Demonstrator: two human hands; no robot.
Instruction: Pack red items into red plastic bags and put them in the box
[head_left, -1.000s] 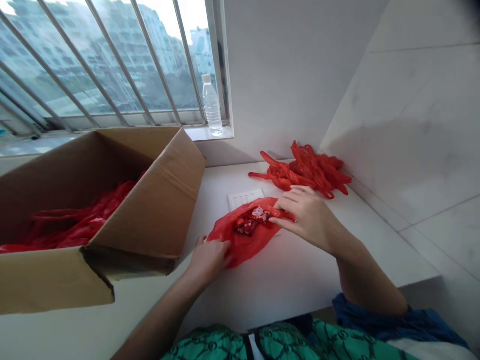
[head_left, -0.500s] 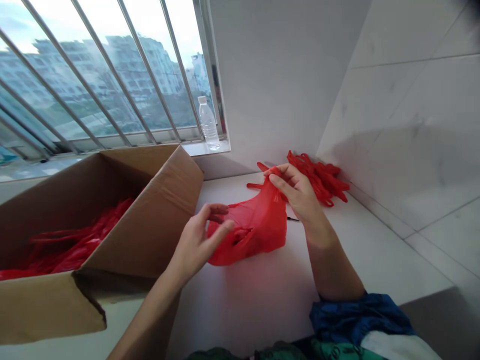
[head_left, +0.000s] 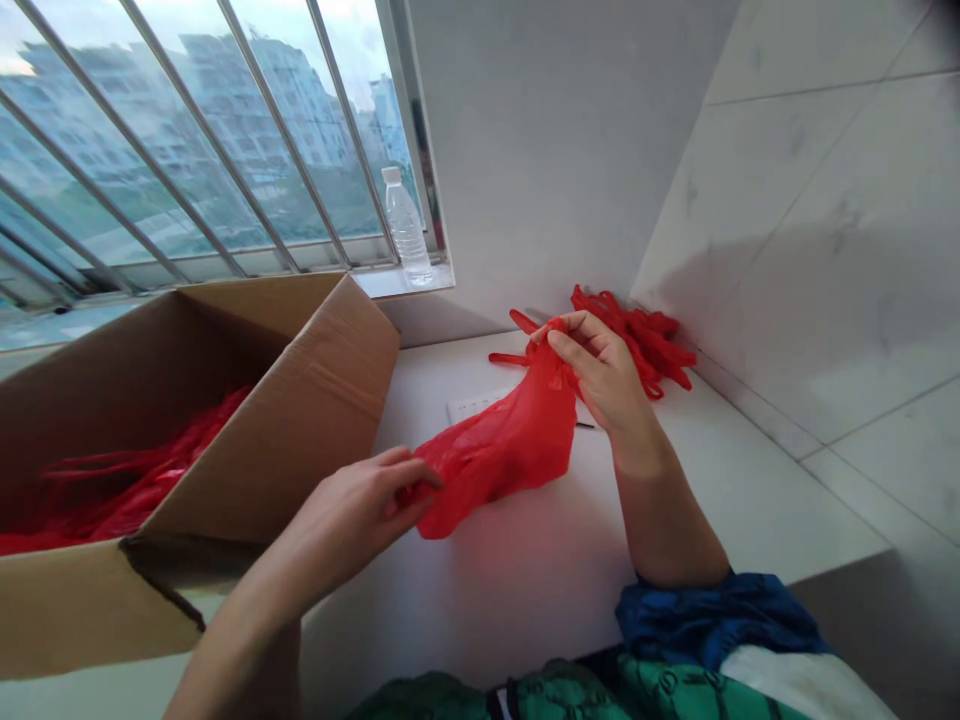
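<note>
My right hand (head_left: 604, 370) has its thumb and fingers closed on the red bag (head_left: 517, 430), pinching the bunched top at its far right end. From there the bag slants down toward my left hand (head_left: 360, 505), whose fingers are half curled around its lower left end. They meet the thin plastic, but I cannot tell how firmly they grip it. The bag stretches between my two hands over the middle of the bench (head_left: 525, 600); whether its underside rests there or hangs just above, I cannot tell.

Behind the bag, between it and the bench's far edge, lies a white card (head_left: 466, 408), partly covered from my view. A thin dark stick (head_left: 586, 426) pokes out just right of the bag. In the far right corner of the bench, where the grey wall (head_left: 555, 160) meets the tiled wall (head_left: 817, 250), sits a loose heap of red bags (head_left: 649, 345), partly behind my right hand.

To the left of the bench's middle stands an open cardboard box (head_left: 322, 390) with more red plastic (head_left: 142, 470) inside. Beyond it, a clear bottle (head_left: 409, 240) stands upright at the right end of the window sill (head_left: 382, 285), beside the metal bars (head_left: 274, 130).
</note>
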